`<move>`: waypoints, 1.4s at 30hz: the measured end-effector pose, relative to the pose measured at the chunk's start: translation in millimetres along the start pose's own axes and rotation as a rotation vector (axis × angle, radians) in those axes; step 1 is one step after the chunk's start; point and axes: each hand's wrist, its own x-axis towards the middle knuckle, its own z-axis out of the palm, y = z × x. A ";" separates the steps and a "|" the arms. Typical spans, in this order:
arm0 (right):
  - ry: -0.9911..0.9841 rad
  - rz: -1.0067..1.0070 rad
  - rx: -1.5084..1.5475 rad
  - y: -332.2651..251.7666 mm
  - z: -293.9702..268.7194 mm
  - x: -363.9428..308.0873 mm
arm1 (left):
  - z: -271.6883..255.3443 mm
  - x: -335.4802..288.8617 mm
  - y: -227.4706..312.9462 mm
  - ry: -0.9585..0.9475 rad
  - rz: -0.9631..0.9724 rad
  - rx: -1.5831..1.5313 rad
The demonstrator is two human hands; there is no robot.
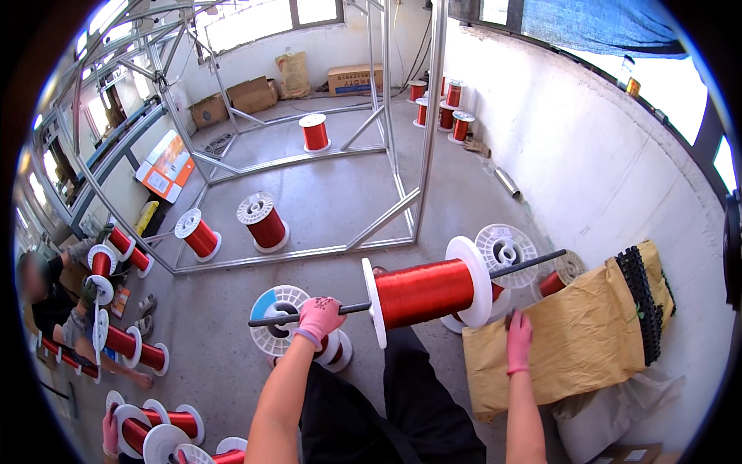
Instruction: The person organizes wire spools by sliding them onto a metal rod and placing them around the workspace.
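While your left hand [320, 317] clamps the rod [355, 308] left of the spool [427, 292], hold it level; whether your right hand [519, 340] grips is unclear.

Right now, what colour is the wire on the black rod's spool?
The wire is red, head view.

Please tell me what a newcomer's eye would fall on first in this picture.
Probably the large red-wound spool near the centre, with a dark rod through it, gripped by the pink-gloved left hand. Next might come the metal frame beyond it, then the tan sack on the right, with the right hand over its left part.
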 end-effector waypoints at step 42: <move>-0.455 0.053 -0.573 129.4 39.9 -102.1 | -0.4 -1.9 5.4 0.004 -0.028 0.055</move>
